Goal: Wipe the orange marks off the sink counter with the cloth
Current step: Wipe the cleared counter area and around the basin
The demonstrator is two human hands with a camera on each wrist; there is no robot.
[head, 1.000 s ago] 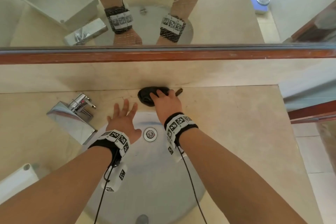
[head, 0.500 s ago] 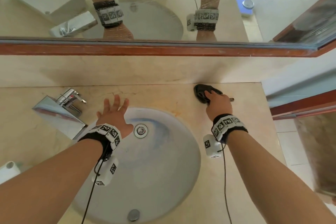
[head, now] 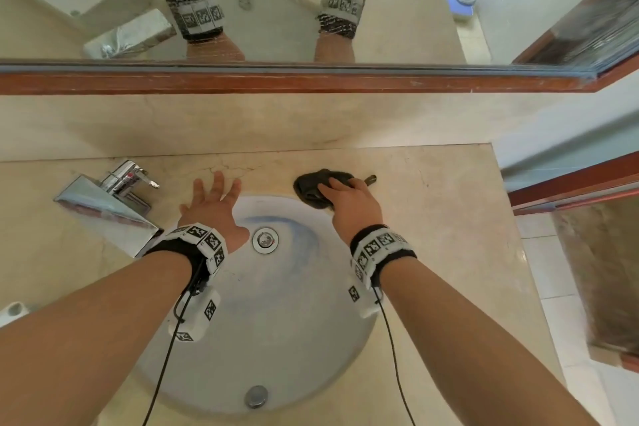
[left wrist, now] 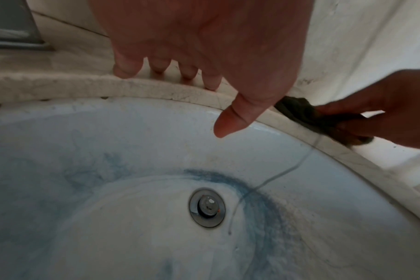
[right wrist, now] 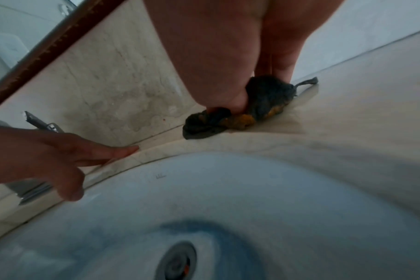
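A crumpled dark cloth [head: 311, 188] lies on the beige counter [head: 432, 204] just behind the sink rim, right of the drain. My right hand [head: 340, 188] grips it, thumb and fingers curled into the fabric. In the right wrist view the cloth [right wrist: 266, 94] shows orange stains [right wrist: 242, 121] along its lower edge. My left hand [head: 214, 190] is open, its spread fingers touching the counter behind the rim, left of the cloth. From the left wrist the left fingertips [left wrist: 127, 70] sit on the rim's edge and the cloth [left wrist: 300, 111] is off to the right. I see no clear orange mark on the bare counter.
The white basin [head: 276, 322], tinted blue round its drain [head: 265, 240], fills the middle. A chrome faucet [head: 114, 197] stands at the left. The backsplash and wood-framed mirror [head: 311, 81] rise close behind the hands. The counter ends at the right edge [head: 501, 218].
My right hand swept the cloth far to the right along the back of the counter, then back left to near the rim. The left hand stayed put.
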